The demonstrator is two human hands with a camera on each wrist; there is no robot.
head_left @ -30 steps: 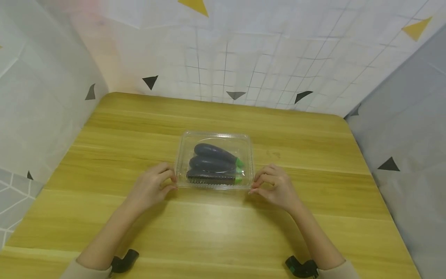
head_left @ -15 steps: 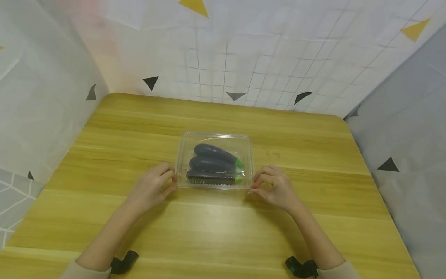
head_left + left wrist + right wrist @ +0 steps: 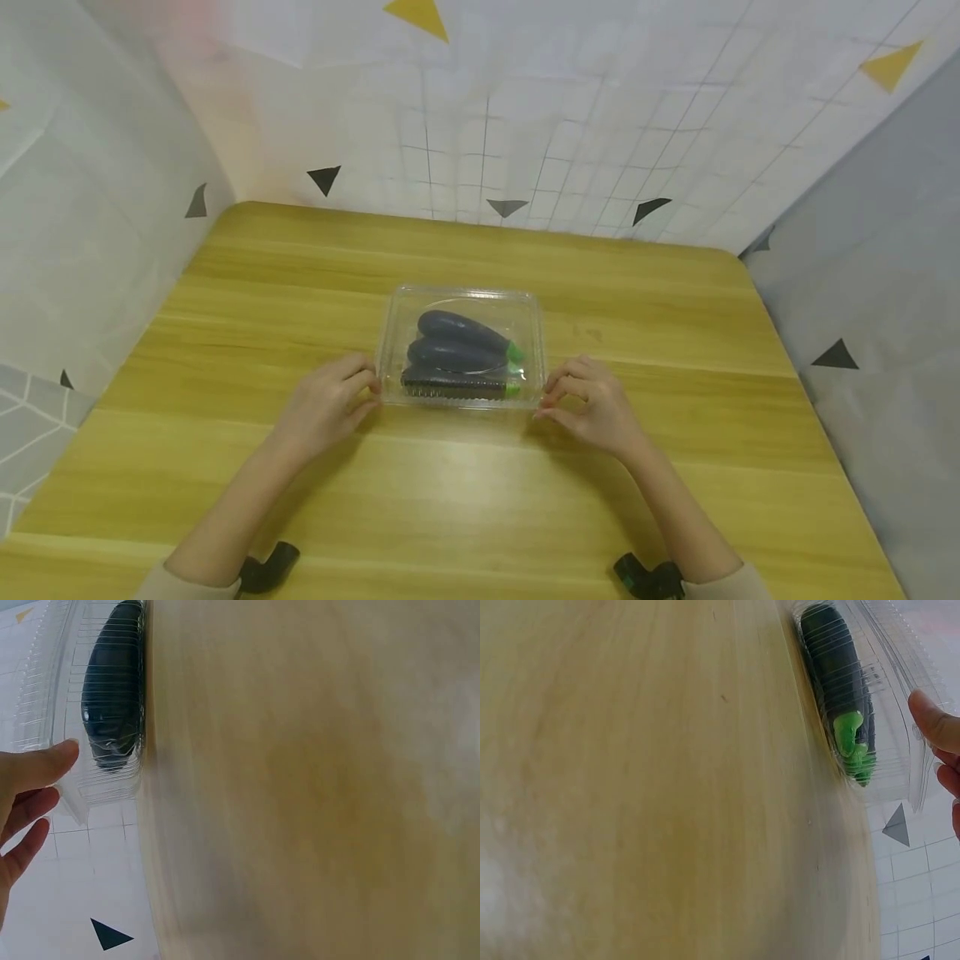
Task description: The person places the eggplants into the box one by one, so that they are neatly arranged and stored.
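A clear plastic clamshell box (image 3: 480,292) sits closed at the middle of the table. Through its lid I see three dark purple eggplants (image 3: 459,354) lying side by side, green stem ends to the right. My left hand (image 3: 326,404) pinches the rim at the near left corner between thumb and fingers. At the near right corner my right hand (image 3: 594,407) pinches the rim the same way. The left wrist view shows my left thumb (image 3: 52,761) on the upper side of the rim, and in the right wrist view my right thumb (image 3: 934,724) lies on it likewise.
The wood-grain table (image 3: 465,500) has rounded far corners. Pale sheeting printed with triangles and grid lines (image 3: 480,125) stands along its back and both sides. Black wrist-worn pieces (image 3: 270,567) show under both forearms.
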